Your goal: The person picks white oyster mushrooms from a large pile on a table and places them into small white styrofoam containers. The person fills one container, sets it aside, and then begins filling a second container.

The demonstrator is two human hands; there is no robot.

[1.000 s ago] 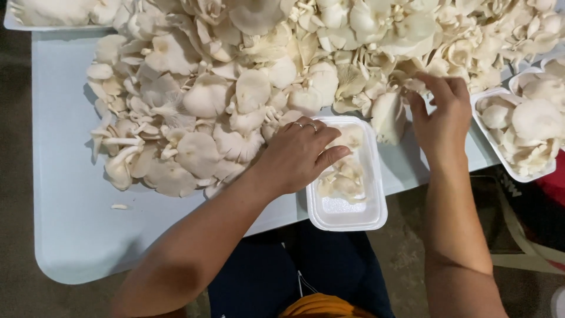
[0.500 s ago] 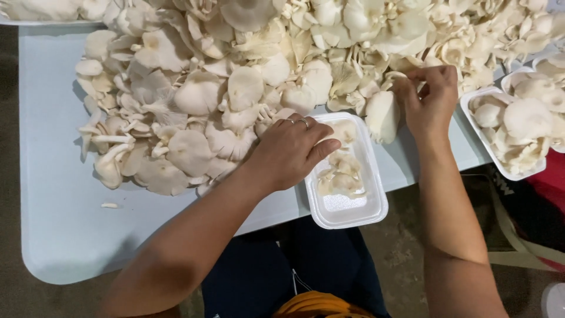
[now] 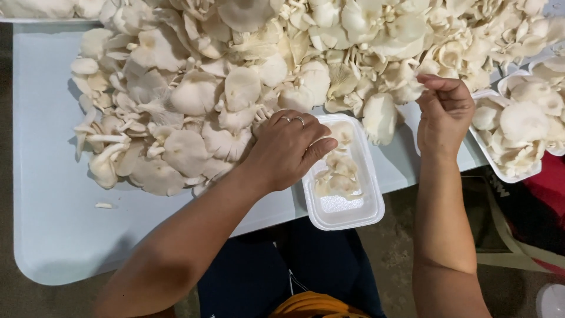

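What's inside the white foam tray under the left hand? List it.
The white foam tray holds a few pale oyster mushroom pieces in its far half; the near end is bare. The left hand covers its left rim, hiding anything beneath.

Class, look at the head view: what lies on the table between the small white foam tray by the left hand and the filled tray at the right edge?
In the head view, a bare strip of pale blue table separates the small tray from the filled tray; the right hand hangs above it.
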